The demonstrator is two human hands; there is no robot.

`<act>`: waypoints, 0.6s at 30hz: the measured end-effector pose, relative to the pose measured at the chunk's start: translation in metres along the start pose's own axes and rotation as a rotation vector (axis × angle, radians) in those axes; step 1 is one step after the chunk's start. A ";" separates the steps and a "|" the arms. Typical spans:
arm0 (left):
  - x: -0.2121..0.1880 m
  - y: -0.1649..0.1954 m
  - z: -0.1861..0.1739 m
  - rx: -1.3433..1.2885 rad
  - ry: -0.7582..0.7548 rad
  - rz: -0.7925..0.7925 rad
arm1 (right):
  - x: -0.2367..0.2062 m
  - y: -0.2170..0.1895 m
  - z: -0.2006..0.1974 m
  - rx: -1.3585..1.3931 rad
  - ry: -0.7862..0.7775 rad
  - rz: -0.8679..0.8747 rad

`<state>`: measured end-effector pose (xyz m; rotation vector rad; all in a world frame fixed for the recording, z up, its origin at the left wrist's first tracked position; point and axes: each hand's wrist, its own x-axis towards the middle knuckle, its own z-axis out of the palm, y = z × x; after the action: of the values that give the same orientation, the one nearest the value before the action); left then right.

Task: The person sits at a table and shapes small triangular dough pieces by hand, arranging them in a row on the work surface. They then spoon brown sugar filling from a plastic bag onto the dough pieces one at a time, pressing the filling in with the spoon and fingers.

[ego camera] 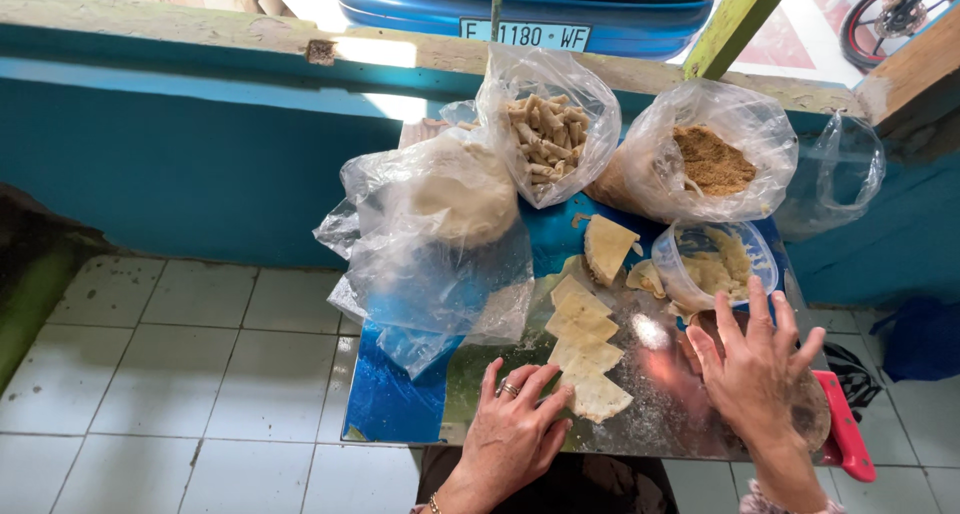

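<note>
My left hand (515,424), with a ring on one finger, lies flat on the shiny work board (660,394), fingertips touching the lowest of several pale dough squares (585,349) laid in an overlapping row. My right hand (755,369) is spread, fingers apart, over a dark round thing at the board's right side, just below a clear plastic bowl (715,264) of pale filling. Neither hand holds anything. A thicker stack of dough sheets (607,246) lies above the row.
Behind the board stand clear bags: white dough (460,194), rolled sticks (548,134), brown crumbs (712,159). A loose plastic sheet (430,294) drapes the blue board edge. A red handle (845,429) sticks out at right. Tiled floor left, teal wall behind, a blue car beyond.
</note>
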<state>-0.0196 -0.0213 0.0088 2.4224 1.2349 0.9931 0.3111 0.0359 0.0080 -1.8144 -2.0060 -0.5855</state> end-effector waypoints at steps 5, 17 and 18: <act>-0.002 -0.002 0.003 0.019 0.024 -0.001 | 0.055 0.018 -0.043 0.092 0.030 -0.127; 0.005 -0.001 0.013 -0.039 0.163 -0.057 | 0.266 -0.023 -0.012 -0.039 -0.697 0.315; 0.005 -0.002 0.014 -0.038 0.168 -0.064 | 0.267 -0.022 -0.009 -0.041 -0.673 0.296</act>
<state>-0.0091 -0.0148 0.0004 2.2950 1.3260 1.2098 0.2622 0.2534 0.1571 -2.5077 -2.0306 0.0990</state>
